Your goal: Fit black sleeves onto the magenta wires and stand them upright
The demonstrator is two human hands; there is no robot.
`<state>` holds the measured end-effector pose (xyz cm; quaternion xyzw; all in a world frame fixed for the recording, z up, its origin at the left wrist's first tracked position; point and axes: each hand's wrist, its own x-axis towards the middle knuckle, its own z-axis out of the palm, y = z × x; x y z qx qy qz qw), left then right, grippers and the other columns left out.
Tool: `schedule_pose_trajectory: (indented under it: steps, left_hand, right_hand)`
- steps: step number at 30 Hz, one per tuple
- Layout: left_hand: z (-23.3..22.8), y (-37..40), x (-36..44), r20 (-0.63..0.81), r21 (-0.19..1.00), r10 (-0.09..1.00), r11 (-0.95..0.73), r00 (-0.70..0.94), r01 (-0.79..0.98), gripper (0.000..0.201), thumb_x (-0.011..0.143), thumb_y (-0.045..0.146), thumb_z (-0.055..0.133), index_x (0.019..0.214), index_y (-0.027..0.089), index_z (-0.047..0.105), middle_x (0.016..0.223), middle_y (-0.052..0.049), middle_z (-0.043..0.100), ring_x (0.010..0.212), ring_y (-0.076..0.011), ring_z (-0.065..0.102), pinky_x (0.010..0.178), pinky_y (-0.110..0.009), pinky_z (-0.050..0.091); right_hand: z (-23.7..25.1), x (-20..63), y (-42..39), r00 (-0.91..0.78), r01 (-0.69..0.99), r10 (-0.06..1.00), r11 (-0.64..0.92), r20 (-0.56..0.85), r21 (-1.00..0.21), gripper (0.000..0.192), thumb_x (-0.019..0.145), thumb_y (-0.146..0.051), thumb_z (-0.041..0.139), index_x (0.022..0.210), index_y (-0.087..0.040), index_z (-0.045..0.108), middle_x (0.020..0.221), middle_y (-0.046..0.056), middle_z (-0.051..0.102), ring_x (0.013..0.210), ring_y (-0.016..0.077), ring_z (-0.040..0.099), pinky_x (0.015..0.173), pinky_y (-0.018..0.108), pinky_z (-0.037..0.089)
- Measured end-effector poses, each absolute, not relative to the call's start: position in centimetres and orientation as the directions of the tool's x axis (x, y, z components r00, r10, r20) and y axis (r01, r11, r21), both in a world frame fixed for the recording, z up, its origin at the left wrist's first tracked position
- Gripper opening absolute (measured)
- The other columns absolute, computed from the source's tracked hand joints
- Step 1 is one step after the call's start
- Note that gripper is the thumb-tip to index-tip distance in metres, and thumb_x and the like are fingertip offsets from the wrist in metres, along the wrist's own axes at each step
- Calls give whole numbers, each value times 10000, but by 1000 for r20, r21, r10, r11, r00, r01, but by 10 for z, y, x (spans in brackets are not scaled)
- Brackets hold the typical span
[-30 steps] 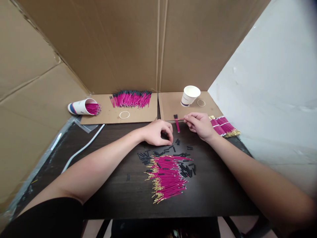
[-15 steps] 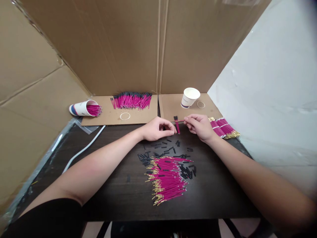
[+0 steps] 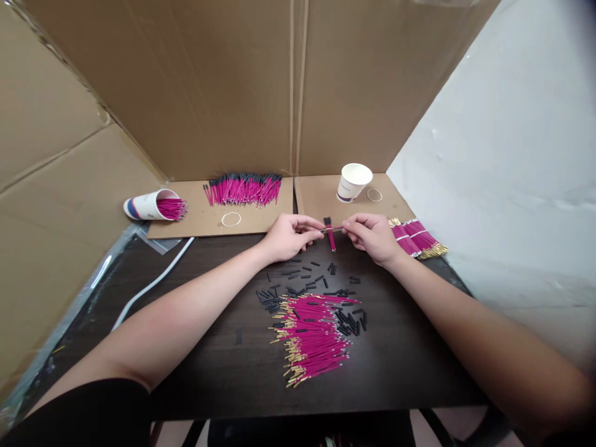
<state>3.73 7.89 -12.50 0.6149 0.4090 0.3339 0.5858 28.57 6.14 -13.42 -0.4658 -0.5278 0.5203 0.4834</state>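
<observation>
Pinched in my right hand (image 3: 371, 237) is a thin pink wire (image 3: 334, 228), held level and pointing left. My left hand (image 3: 289, 237) is closed at the wire's left end, its thumb and finger on a small black sleeve that is mostly hidden. Whether the wire's end is inside the sleeve, I cannot tell. Just behind and below the held wire lie a few pink wires with black ends (image 3: 329, 237). Nearer me, loose black sleeves (image 3: 347, 323) are scattered around a pile of pink wires with gold ends (image 3: 316, 338).
Black-ended pink wires (image 3: 244, 189) lie in a row on the cardboard sheet (image 3: 186, 228). A paper cup (image 3: 146, 205) full of wires lies on its side at left; another cup (image 3: 354, 182) stands upright. Rubber bands (image 3: 231, 219) and banded wire bundles (image 3: 423, 239) are there too.
My left hand has closed in on the left end of the pink wire, its fingertips now pinching there. My right hand still holds the wire. The view has shifted slightly.
</observation>
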Motion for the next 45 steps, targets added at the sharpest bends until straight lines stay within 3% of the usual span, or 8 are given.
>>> schedule_pose_trajectory:
  steps: [14, 30, 45]
  left_hand:
    - [-126, 79, 38, -44, 993, 892, -9, 450, 115, 224, 980, 185, 799, 1181, 103, 854, 997, -141, 849, 683, -121, 650, 566, -236, 509]
    - [-126, 75, 38, -48, 977, 887, -53, 460, 204, 235, 999, 239, 775, 1168, 106, 870, 993, -145, 849, 681, -131, 648, 573, -244, 514]
    - [-126, 76, 36, -57, 977, 873, -52, 483, 209, 238, 1010, 252, 759, 1168, 110, 867, 995, -147, 846, 697, -136, 653, 581, -250, 510]
  right_hand:
    - [-136, 287, 62, -85, 106, 993, 87, 78, -990, 450, 801, -595, 956, 723, -189, 779, 567, 7, 571, 470, 110, 427, 423, 261, 267]
    - [-124, 284, 58, -181, 247, 966, 225, 183, -942, 539, 869, -694, 906, 742, -191, 762, 613, 26, 633, 520, 141, 494, 512, 310, 365]
    - [-126, 285, 57, -234, 285, 951, 265, 201, -921, 404, 935, -571, 828, 826, -183, 814, 652, 34, 660, 575, 156, 523, 555, 310, 418]
